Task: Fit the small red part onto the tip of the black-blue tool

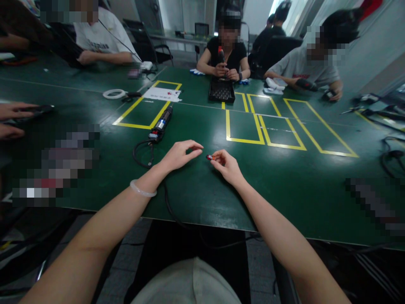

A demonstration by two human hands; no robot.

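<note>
My right hand (229, 167) pinches a small red-and-black piece (209, 157) between thumb and fingertips, just over the green tabletop (202, 194). What kind of piece it is, I cannot make out. Facing it from the left is my left hand (179, 155), with a pale bracelet (143, 190) on the wrist. Its fingers are stretched and the thumb stands apart, with nothing between them. A short gap separates the left fingertips from the red-and-black piece. Beyond my left hand lies a dark cylindrical tool (162, 123) with a black cable (135, 151).
Yellow tape outlines (245, 140) mark the table. A white sheet (160, 93) and a white cable coil (114, 93) lie at the back left. Across the table, a person handles a tool above a black tray (221, 92). More people sit at both sides; cables (390, 156) lie far right.
</note>
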